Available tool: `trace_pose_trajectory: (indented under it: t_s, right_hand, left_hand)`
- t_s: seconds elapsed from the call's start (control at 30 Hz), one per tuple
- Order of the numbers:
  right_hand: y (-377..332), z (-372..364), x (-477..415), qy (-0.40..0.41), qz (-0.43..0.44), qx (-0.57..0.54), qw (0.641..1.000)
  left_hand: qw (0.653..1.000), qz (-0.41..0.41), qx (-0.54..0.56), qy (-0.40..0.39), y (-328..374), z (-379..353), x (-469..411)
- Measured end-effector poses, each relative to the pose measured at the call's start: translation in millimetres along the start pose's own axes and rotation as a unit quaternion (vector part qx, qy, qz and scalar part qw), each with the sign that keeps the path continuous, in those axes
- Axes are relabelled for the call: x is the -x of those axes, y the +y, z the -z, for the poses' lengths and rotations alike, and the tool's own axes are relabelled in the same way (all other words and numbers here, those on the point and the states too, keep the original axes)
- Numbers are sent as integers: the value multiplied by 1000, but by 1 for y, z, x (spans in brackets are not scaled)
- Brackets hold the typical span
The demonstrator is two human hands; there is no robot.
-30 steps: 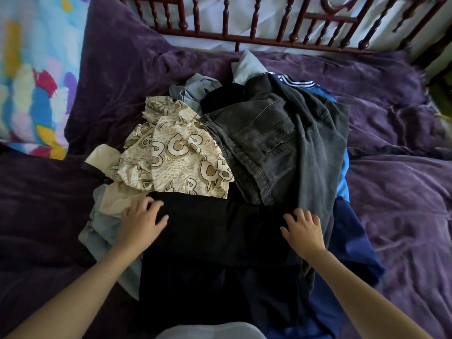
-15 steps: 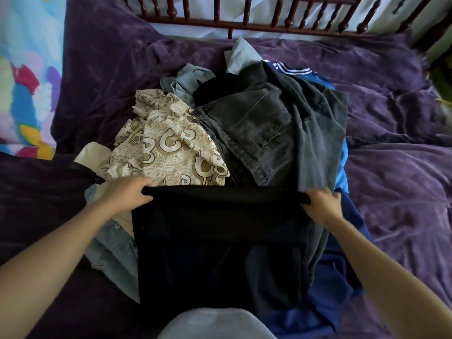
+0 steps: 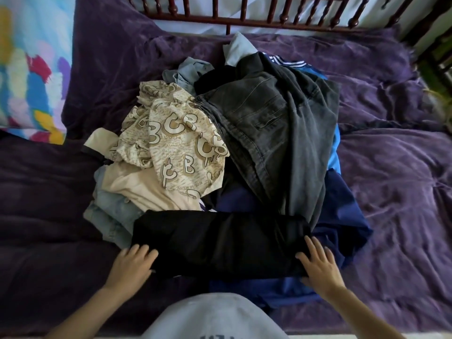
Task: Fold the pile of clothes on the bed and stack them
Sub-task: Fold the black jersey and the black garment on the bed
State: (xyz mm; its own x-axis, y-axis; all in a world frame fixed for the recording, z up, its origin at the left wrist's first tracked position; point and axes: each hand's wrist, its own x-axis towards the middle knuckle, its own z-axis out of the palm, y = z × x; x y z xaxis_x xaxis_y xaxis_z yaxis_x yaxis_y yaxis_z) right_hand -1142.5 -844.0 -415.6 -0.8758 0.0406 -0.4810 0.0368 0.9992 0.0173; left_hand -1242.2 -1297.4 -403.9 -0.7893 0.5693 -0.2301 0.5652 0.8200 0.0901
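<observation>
A black garment (image 3: 220, 242) lies folded into a wide band at the near edge of the clothes pile. My left hand (image 3: 133, 266) rests with spread fingers on its left end. My right hand (image 3: 318, 265) presses flat on its right end. Behind it the pile holds dark grey jeans (image 3: 274, 133), a beige printed shirt (image 3: 176, 143), a cream top (image 3: 146, 189), light blue denim (image 3: 112, 216) and navy blue cloth (image 3: 342, 216).
The purple bedspread (image 3: 396, 192) stretches to the right and left of the pile. A colourful pillow (image 3: 29, 69) lies at the far left. A dark wooden spindle headboard (image 3: 244, 11) runs along the back. My pale grey shirt (image 3: 215, 316) fills the bottom middle.
Both hands gripped the black garment's far edge, pulled it toward me and folded it over. They now lie flat on its ends near me.
</observation>
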Motion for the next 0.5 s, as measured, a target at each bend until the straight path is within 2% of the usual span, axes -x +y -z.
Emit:
trace_pose_trajectory:
  t_s: [0.07,0.13,0.2,0.27,0.37,0.4,0.5]
  right_hand:
    - [-20,-3,6,-53,-80,-44,994]
    - [-37,-1,2,-48,-182,-204,961]
    - [-48,8,-6,20,-258,-332,907]
    - [-46,15,-17,86,-308,-443,838]
    - [-38,17,-35,85,-313,-550,770]
    - [-34,15,-41,72,-313,-568,758]
    - [-20,7,-53,40,-327,-550,767]
  left_hand:
    - [996,41,53,-62,9,-17,7]
    - [992,62,87,-66,14,-15,8]
    - [992,76,97,-2,24,2,6]
    - [987,108,106,57,29,20,-2]
    - [981,134,30,136,25,36,-24]
    - [981,150,8,119,22,42,-34]
    - [984,166,-29,-63,15,57,-57]
